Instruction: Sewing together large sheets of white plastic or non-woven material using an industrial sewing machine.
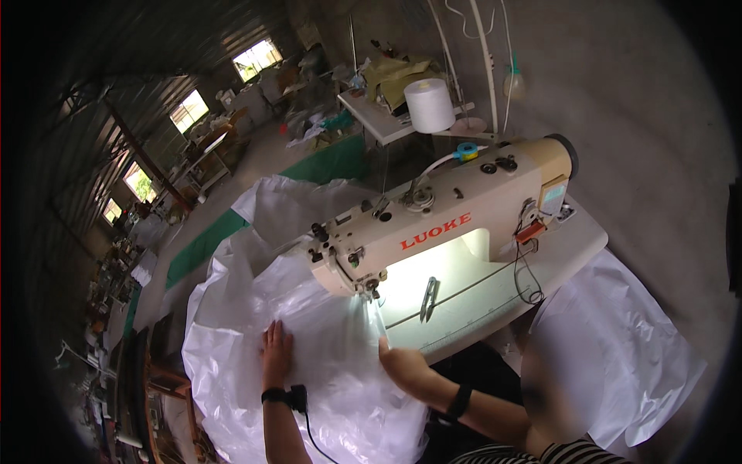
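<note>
A large white plastic-like sheet (232, 340) lies under the head of a sewing machine (440, 224) and spreads over the left of its table. My left hand (276, 356) rests flat on the sheet, fingers stretched out, left of the needle area (371, 291). Just in front of the needle, my right hand (403, 370) is closed on the sheet's right edge; its fingertips are partly hidden. A lamp lights the machine bed, where a pair of thread snips (428, 299) lies to the right of the needle.
A white thread cone (429, 106) stands behind the machine. More white sheeting (618, 340) hangs at the right of the table. A loose cable (533, 286) dangles by the machine's pillar. A cluttered table (386, 124) stands beyond, and a green strip (205, 247) crosses the floor.
</note>
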Tool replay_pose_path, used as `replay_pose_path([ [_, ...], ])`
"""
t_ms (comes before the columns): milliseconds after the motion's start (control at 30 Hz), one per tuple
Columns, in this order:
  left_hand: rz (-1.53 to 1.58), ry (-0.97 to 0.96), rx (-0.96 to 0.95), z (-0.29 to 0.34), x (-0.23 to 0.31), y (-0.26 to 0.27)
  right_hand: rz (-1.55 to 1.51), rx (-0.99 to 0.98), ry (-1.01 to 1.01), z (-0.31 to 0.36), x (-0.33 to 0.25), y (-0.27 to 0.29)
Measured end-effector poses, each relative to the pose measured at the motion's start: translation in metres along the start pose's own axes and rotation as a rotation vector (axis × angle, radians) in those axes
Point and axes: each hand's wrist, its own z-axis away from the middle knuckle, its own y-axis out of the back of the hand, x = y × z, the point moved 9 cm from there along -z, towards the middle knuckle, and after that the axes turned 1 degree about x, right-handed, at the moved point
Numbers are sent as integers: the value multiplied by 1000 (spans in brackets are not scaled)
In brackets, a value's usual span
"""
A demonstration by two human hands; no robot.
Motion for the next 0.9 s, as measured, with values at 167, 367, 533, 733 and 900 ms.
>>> replay_pose_path([
  [167, 89, -190, 149, 26, 44, 48, -590, 59, -39, 21, 33, 27],
  [367, 88, -53, 200, 171, 47, 53, -1419, -396, -255, 145, 26, -41],
  [533, -261, -164, 288, 200, -27, 42, -1390, -1009, -139, 212, -10, -72],
  [733, -167, -90, 81, 176, -54, 84, -1298, -798, -475, 260, 78, -77],
  [900, 401, -144, 336, 225, 101, 110, -1143, -565, -289, 234, 79, -64],
])
